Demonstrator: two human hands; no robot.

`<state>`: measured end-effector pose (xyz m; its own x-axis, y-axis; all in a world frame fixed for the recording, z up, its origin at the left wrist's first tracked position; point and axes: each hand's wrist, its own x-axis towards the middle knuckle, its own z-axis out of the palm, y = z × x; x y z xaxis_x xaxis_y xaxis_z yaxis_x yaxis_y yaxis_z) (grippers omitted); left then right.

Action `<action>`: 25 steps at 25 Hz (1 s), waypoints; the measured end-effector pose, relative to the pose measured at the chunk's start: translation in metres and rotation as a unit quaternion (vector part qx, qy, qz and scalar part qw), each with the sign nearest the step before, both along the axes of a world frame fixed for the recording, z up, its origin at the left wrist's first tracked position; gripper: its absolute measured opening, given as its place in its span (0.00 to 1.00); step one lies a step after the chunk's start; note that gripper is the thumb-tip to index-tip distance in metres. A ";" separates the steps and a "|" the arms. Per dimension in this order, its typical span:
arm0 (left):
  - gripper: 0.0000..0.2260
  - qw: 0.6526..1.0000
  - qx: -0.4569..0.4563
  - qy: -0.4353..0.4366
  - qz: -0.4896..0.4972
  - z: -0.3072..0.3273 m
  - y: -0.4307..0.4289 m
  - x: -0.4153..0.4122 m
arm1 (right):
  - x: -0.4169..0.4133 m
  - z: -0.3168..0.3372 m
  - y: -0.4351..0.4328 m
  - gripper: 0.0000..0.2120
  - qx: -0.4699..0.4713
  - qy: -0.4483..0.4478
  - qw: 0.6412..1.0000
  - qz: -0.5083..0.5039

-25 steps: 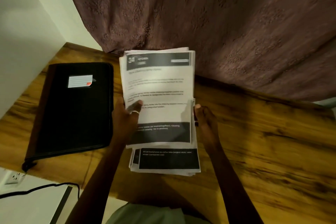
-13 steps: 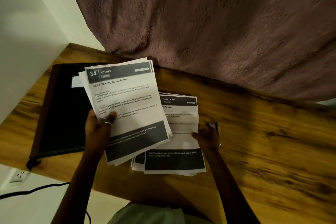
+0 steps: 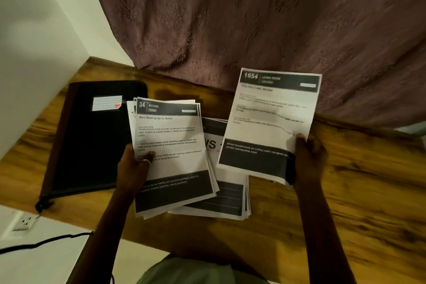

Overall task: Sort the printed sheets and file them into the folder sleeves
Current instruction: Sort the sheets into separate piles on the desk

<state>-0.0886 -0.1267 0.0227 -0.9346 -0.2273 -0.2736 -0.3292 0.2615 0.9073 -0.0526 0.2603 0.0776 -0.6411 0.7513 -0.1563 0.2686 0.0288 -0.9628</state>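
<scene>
My left hand (image 3: 134, 163) grips a small sheaf of printed sheets (image 3: 170, 145) whose top page is headed "34 KITCHEN". My right hand (image 3: 310, 159) holds up a single sheet (image 3: 269, 120) headed "1654 LIVING ROOM" by its right edge, lifted off the table. Between the two hands a stack of further printed sheets (image 3: 227, 196) lies flat on the wooden table (image 3: 345, 203). A closed black zip folder (image 3: 92, 145) with a white label lies to the left; its sleeves are hidden.
A dark patterned curtain (image 3: 253, 18) hangs along the table's far edge. A white wall (image 3: 34, 53) closes the left side. Below the near-left table edge are a wall socket (image 3: 24, 221) and a black cable (image 3: 46, 241).
My right hand has picked the "LIVING ROOM" sheet off the stack and raised it to the right. My left hand has shifted its kitchen sheets slightly right, over the stack's left edge.
</scene>
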 end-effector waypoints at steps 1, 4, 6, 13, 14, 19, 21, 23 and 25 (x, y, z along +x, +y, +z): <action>0.16 1.000 0.004 -0.013 -0.006 -0.001 0.002 0.001 | 0.003 0.002 -0.002 0.16 -0.070 0.021 0.997 0.015; 0.15 0.997 0.047 -0.044 -0.031 -0.001 0.016 0.004 | 0.007 -0.009 -0.027 0.10 -0.074 -0.032 0.992 0.096; 0.12 0.994 0.077 -0.061 -0.046 0.002 0.025 0.009 | 0.008 -0.028 -0.052 0.11 0.056 -0.085 0.982 0.157; 0.14 0.984 0.121 -0.078 -0.103 -0.001 0.043 0.013 | 0.012 -0.073 -0.116 0.25 0.272 -0.146 0.905 0.293; 0.13 0.985 0.114 -0.072 -0.107 -0.001 0.046 0.013 | 0.011 -0.081 -0.117 0.26 0.279 -0.149 0.898 0.305; 0.16 0.984 0.127 -0.055 -0.115 0.007 0.042 0.015 | -0.007 -0.073 -0.107 0.28 0.108 -0.121 0.951 0.264; 0.18 0.979 0.145 -0.057 -0.133 0.018 0.038 0.011 | -0.010 -0.046 -0.098 0.27 -0.030 -0.081 0.965 0.249; 0.19 0.974 0.144 -0.047 -0.171 0.032 0.039 0.006 | -0.011 -0.021 -0.087 0.24 -0.115 -0.043 0.955 0.268; 0.14 0.970 0.143 -0.028 -0.193 0.048 0.045 0.000 | -0.012 0.006 -0.082 0.24 -0.115 0.003 0.952 0.285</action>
<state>-0.0886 -0.0812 0.0704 -0.9168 0.2294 -0.3268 -0.3079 0.1149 0.9445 -0.0642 0.1785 0.0832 -0.9358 0.2281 -0.2688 0.2661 -0.0430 -0.9630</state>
